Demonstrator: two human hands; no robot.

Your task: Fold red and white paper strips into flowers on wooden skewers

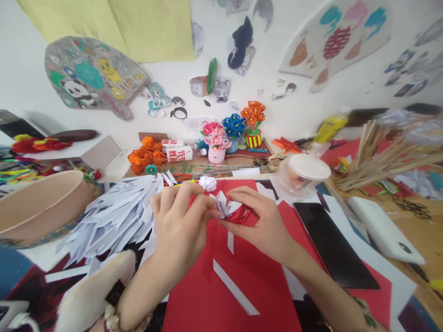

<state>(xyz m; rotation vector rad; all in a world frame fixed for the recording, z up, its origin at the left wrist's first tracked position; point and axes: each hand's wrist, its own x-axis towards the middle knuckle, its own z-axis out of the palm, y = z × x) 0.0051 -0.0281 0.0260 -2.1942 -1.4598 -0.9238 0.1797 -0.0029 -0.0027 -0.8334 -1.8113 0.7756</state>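
Note:
Both hands meet over a red paper sheet point(221, 286) at the table's middle. Between them is a small paper flower point(231, 208) of folded white petals with red paper around its base. My left hand point(180, 221) is closed, its fingertips pinching the flower's left side. My right hand point(263, 221) is closed around the flower's red base from the right. Two loose white paper strips point(235, 289) lie on the red sheet just below the hands. A second small white paper flower point(207, 182) lies on the table just beyond the hands.
A heap of cut white paper strips point(117, 212) lies at left beside a tan bowl point(41, 203). A black slab point(328, 244) and a white box point(384, 230) lie right. A lidded clear tub point(302, 174), wooden sticks point(384, 157) and potted paper flowers point(228, 133) stand behind.

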